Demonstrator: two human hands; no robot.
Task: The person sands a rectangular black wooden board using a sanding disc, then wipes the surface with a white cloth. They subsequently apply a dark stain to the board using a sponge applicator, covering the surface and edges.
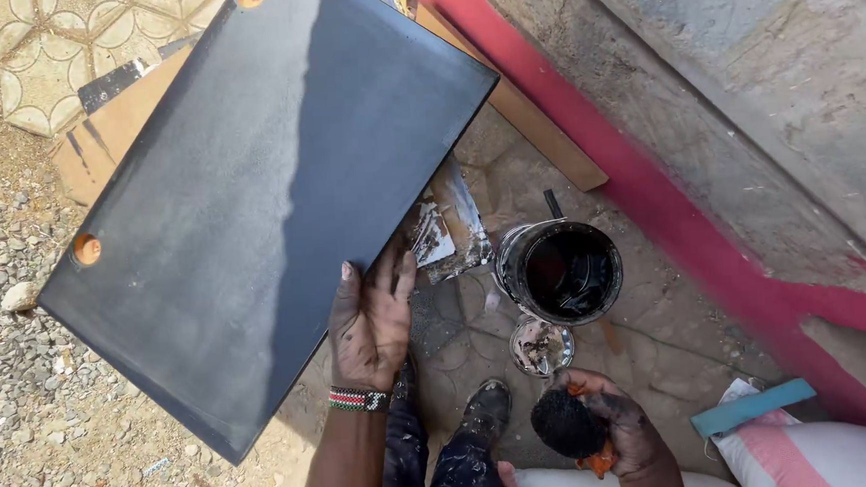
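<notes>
Hard daylight falls across the scene. The black board (250, 195) shows a dull grey sheen over its nine o'clock half, while its three o'clock half lies in sharp-edged shadow. Gravel (22, 399) toward eight o'clock is bright, nearly washed out. The wall (744, 84) at two o'clock looks slightly soft. Centre focus is crisp.

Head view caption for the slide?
Left hand holds black board; right hand grips paint-soaked sponge beside open paint can.

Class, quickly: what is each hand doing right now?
Left hand: fingers spread, gripping the edge of the black board.
Right hand: closed around a black-stained sponge.
</notes>
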